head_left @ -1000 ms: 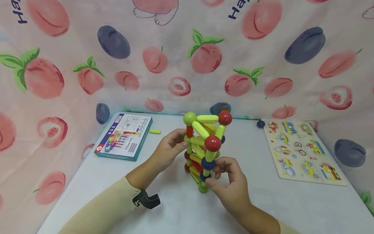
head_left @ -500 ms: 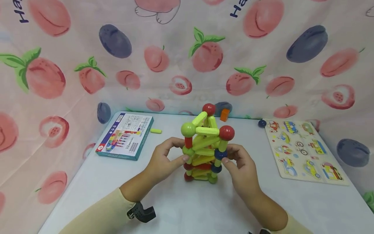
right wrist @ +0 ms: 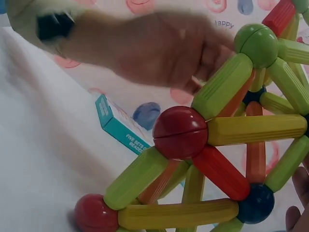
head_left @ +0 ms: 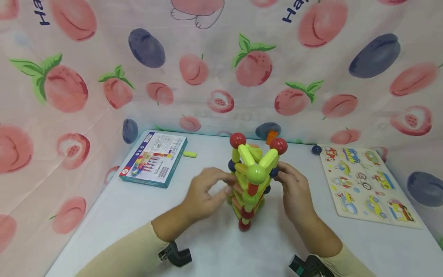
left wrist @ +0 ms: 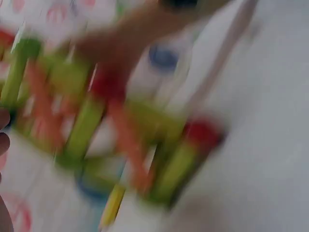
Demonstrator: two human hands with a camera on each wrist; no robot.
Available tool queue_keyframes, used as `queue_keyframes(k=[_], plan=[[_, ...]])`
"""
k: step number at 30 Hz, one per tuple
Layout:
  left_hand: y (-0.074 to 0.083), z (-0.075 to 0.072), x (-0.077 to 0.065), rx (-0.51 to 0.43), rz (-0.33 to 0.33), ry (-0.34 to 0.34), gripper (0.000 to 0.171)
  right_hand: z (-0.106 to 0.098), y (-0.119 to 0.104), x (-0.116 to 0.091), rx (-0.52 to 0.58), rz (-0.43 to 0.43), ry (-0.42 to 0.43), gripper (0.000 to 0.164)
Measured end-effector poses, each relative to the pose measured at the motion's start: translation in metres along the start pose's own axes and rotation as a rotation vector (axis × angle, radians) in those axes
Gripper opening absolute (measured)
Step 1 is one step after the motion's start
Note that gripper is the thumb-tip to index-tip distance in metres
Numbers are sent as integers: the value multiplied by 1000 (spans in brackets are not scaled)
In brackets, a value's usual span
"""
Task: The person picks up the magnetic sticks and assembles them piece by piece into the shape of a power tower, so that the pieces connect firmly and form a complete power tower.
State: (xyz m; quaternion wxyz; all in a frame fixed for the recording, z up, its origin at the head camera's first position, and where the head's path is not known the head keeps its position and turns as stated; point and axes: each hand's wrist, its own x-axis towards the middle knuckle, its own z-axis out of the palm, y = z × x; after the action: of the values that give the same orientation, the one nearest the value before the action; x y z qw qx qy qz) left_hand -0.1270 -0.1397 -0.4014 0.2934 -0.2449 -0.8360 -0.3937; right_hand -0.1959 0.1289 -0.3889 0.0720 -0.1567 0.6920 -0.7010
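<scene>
A triangular tower of magnetic balls and sticks [head_left: 256, 174] stands upright on the table. Its green top ball faces me, with two red top balls behind. My right hand [head_left: 298, 192] holds the tower's right side near a blue ball, thumb and fingers curled there. On the other side my left hand [head_left: 204, 194] is bent loosely, its fingertips beside the tower; contact is unclear. The right wrist view shows the blurred left hand [right wrist: 164, 53] behind the sticks and the red ball [right wrist: 181, 133] up close. Motion blurs the left wrist view of the tower [left wrist: 82, 130].
A flat toy box [head_left: 155, 157] lies at the back left, with a loose yellow-green stick [head_left: 190, 154] beside it. An orange piece [head_left: 271, 137] is behind the tower. At right are a dark blue ball [head_left: 316, 150] and a wooden picture puzzle board [head_left: 363, 182].
The tower has turned on the spot, so its green top ball has swung from the left to the front. My left hand has shifted along its side; the right has risen towards the back.
</scene>
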Motion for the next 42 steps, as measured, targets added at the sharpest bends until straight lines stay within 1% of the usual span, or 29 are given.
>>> queue_keyframes(k=[1, 2, 3, 4, 5, 6, 7, 8, 9, 11, 12, 13, 14, 15, 16, 17, 18, 19, 21, 22, 24, 26, 27, 29, 32, 36, 38, 42], plan=[[-18, -7, 4, 81, -24, 6, 21, -1, 0, 0, 8, 3, 3, 45], [-38, -14, 9, 187, -71, 3, 22, -1, 0, 0, 16, 2, 6, 45], [-60, -23, 13, 310, -144, -24, 24, -2, 1, -1, 25, -1, 6, 46], [-81, -31, 16, 435, -228, -71, 25, -2, 1, -1, 33, -6, 3, 46], [-100, -40, 18, 552, -324, -145, 28, -3, 2, -1, 38, -13, -3, 46], [-116, -47, 19, 649, -414, -236, 32, -3, 2, -1, 47, -17, -6, 46], [-130, -53, 19, 729, -485, -336, 34, -3, 3, -1, 53, -22, -16, 46], [-142, -58, 18, 780, -537, -429, 36, -3, 4, -1, 57, -25, -26, 45], [-151, -62, 17, 808, -574, -509, 36, -2, 5, -1, 61, -24, -35, 44], [-163, -65, 15, 832, -592, -604, 35, -1, 6, -1, 72, -16, -47, 42], [-167, -66, 15, 837, -582, -624, 33, 0, 7, -1, 80, -13, -51, 41], [-169, -65, 14, 839, -566, -626, 31, 1, 7, -1, 82, -10, -53, 40], [-171, -64, 15, 827, -555, -618, 28, 2, 7, -1, 86, -8, -49, 40], [-171, -63, 17, 812, -548, -596, 26, 3, 7, -1, 85, -5, -45, 39], [-170, -62, 20, 777, -551, -568, 24, 3, 7, -1, 85, -3, -41, 39], [-167, -60, 24, 722, -560, -531, 24, 4, 7, -1, 85, -3, -36, 39], [-163, -59, 30, 645, -575, -491, 24, 4, 6, -1, 84, -2, -31, 39], [-157, -57, 37, 550, -598, -448, 26, 4, 6, -2, 80, 4, -26, 39], [-140, -54, 55, 288, -659, -348, 29, 4, 5, -2, 76, 16, -21, 40], [-129, -52, 65, 143, -687, -299, 31, 4, 4, -3, 76, 20, -21, 39], [-105, -51, 84, -117, -726, -212, 32, 3, 3, -4, 74, 30, -24, 39], [-79, -50, 101, -333, -740, -146, 34, 2, 1, -4, 68, 34, -32, 38], [-66, -50, 108, -408, -734, -124, 34, 2, 0, -4, 67, 30, -36, 38], [-44, -50, 117, -497, -711, -101, 31, 0, -4, -3, 67, 16, -43, 36], [-17, -48, 124, -568, -697, -92, 24, -3, -8, -3, 69, 5, -52, 33], [6, -44, 130, -612, -714, -102, 16, -4, -10, -5, 72, 19, -54, 32], [17, -43, 134, -633, -711, -107, 13, -5, -10, -5, 72, 19, -53, 31], [39, -41, 142, -625, -707, -131, 11, -5, -11, -5, 89, 10, -62, 29]])
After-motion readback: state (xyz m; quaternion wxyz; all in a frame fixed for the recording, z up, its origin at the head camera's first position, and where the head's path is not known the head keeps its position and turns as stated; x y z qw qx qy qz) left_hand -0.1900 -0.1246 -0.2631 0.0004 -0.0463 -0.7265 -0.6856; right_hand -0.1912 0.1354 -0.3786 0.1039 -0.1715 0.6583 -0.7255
